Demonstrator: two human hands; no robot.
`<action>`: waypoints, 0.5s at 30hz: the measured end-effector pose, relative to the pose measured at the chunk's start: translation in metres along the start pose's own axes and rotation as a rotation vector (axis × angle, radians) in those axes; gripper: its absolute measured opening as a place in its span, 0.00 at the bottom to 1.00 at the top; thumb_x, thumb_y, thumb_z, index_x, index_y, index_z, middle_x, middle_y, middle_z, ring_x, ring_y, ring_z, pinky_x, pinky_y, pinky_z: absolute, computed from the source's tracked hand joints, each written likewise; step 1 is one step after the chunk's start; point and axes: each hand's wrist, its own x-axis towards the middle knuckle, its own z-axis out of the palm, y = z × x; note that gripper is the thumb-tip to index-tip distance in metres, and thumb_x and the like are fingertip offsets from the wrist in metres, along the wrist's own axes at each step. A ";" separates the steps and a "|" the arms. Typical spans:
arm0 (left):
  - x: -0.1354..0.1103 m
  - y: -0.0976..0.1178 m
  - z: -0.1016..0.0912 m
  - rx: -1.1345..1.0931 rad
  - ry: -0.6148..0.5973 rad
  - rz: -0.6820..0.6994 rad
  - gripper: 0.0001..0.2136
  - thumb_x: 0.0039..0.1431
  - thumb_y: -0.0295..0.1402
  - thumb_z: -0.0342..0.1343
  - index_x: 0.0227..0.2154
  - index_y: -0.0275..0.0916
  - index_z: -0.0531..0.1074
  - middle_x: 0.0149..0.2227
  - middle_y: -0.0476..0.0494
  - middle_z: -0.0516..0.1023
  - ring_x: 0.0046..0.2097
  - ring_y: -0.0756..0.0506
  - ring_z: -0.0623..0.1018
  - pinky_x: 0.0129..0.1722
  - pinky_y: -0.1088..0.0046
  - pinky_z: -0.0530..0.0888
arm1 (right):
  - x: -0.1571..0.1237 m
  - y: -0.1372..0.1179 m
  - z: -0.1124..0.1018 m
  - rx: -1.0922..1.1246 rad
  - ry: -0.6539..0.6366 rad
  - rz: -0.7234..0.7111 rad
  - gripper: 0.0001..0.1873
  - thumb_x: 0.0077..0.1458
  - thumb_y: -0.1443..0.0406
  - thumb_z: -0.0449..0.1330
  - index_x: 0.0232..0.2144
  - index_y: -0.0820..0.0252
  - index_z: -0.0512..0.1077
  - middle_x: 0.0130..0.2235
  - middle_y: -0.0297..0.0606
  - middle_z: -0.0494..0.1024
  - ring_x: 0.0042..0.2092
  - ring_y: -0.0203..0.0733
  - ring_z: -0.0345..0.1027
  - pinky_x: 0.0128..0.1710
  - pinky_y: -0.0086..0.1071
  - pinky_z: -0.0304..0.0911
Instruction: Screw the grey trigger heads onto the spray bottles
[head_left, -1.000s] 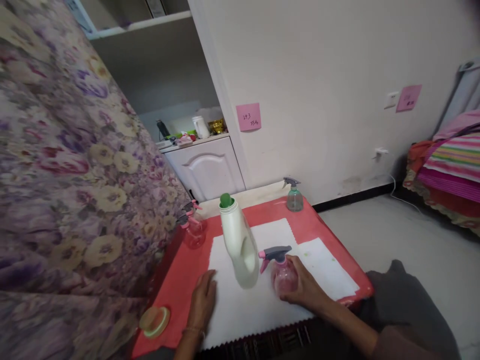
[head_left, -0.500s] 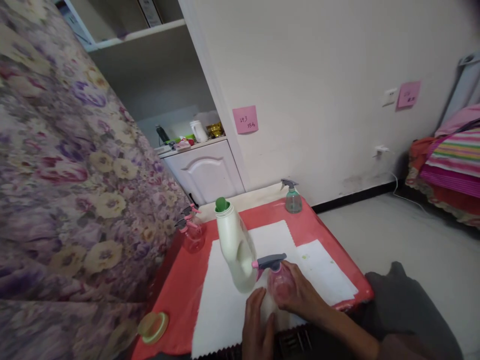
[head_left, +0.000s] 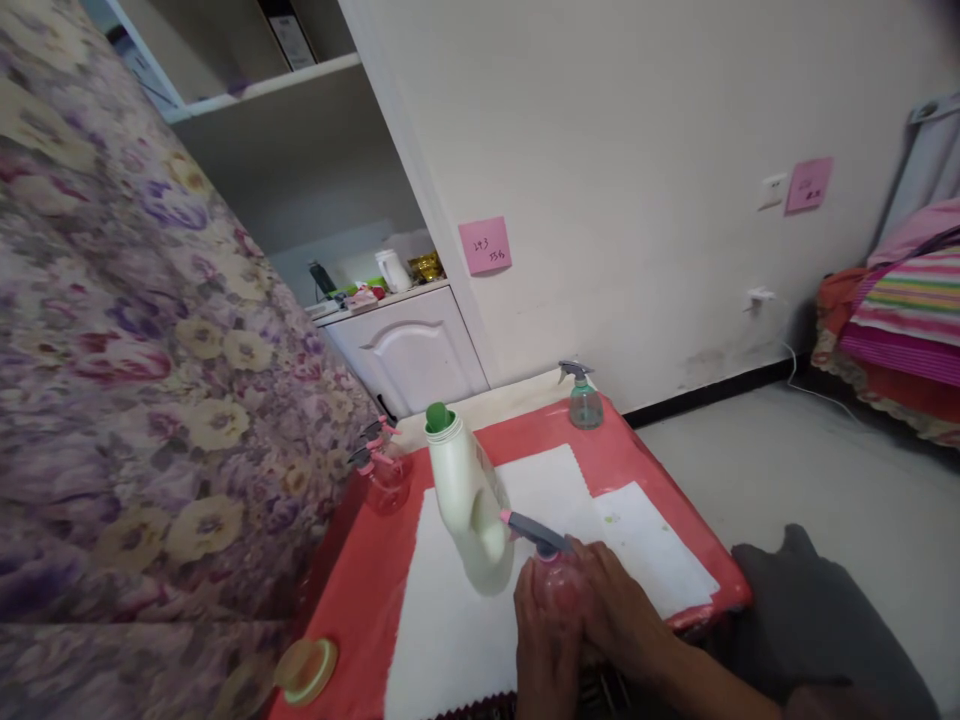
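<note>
A small pink spray bottle [head_left: 556, 578], round-bodied and made of see-through plastic, with a grey trigger head [head_left: 534, 532] tipped in pink, sits at the near edge of a red bench [head_left: 360, 590]. Both hands are closed around its belly: the left hand [head_left: 544, 640] cups it from the front, and the right hand [head_left: 622, 620] wraps it from the side. Just beside it to the left stands a tall, smooth white plastic jug [head_left: 469, 510] with a green cap, upright on a white sheet [head_left: 450, 640] with a zigzag-cut edge. Farther back are a pink spray bottle [head_left: 386, 478] at the left edge and a teal one [head_left: 583, 402] at the far corner. A round yellowish lid [head_left: 306, 668] lies near the left corner, beside floral fabric [head_left: 150, 400].
</note>
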 end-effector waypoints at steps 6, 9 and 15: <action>0.016 0.011 0.003 -0.005 0.067 -0.036 0.35 0.55 0.44 0.58 0.62 0.40 0.52 0.63 0.34 0.62 0.63 0.37 0.65 0.62 0.58 0.64 | 0.006 -0.007 -0.022 0.085 0.006 -0.015 0.31 0.51 0.64 0.60 0.59 0.50 0.62 0.44 0.42 0.71 0.42 0.52 0.69 0.41 0.45 0.71; 0.026 0.015 -0.002 0.021 0.051 -0.061 0.34 0.51 0.41 0.62 0.59 0.40 0.56 0.58 0.33 0.68 0.59 0.37 0.69 0.59 0.59 0.67 | 0.013 -0.009 -0.030 0.207 -0.024 -0.024 0.27 0.49 0.62 0.63 0.54 0.49 0.67 0.41 0.38 0.71 0.40 0.47 0.69 0.40 0.41 0.70; 0.038 0.023 -0.011 0.106 -0.016 -0.008 0.30 0.48 0.37 0.62 0.54 0.39 0.61 0.52 0.37 0.73 0.54 0.37 0.73 0.57 0.57 0.68 | 0.024 -0.015 -0.031 0.315 -0.056 -0.061 0.31 0.44 0.61 0.68 0.52 0.49 0.68 0.46 0.39 0.74 0.46 0.50 0.68 0.49 0.45 0.67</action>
